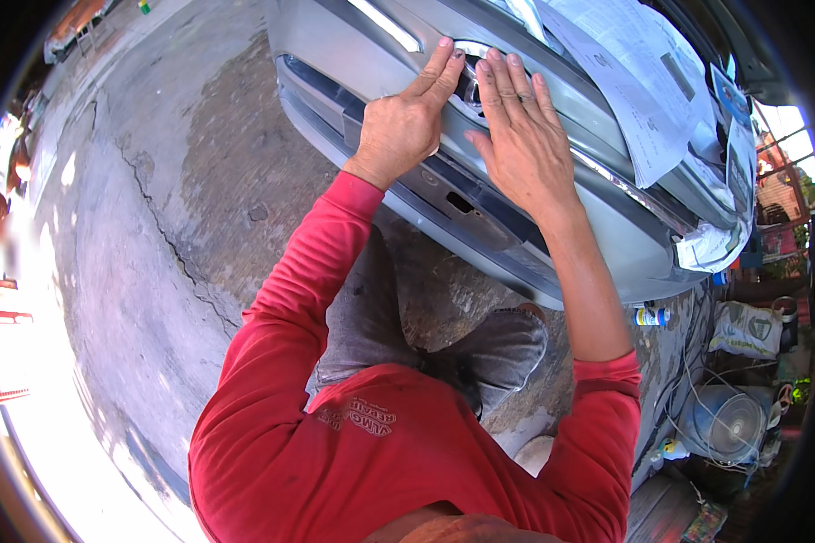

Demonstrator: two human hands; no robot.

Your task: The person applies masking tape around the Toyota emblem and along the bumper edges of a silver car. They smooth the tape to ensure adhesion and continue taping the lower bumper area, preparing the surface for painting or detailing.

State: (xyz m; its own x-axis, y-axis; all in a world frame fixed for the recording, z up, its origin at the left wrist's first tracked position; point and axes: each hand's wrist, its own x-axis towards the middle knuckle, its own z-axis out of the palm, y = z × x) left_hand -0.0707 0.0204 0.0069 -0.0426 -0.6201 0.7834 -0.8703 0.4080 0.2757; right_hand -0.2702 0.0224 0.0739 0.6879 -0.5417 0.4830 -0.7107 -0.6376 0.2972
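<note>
A round chrome badge [469, 88] with a dark centre sits on the front of a silver-grey car, partly covered by my fingers. My left hand [402, 131] has two fingers stretched out to the badge's left edge, while its other fingers bend underneath, mostly hidden. Flat against the badge's right side and the panel beside it lies my right hand [523, 145], fingers extended and thumb apart. Below both hands runs the grey bumper [598, 244] with its dark lower opening [466, 206]. A chrome strip [385, 23] shows on the panel left of the badge.
Printed paper sheets [638, 90] cover the car's upper right part. A blue-and-white can [652, 317] lies on the concrete floor [136, 262]. To the right are a white sack [745, 330], loose cables and a round tank-like thing [729, 423]. My bent leg [507, 348] is under the bumper.
</note>
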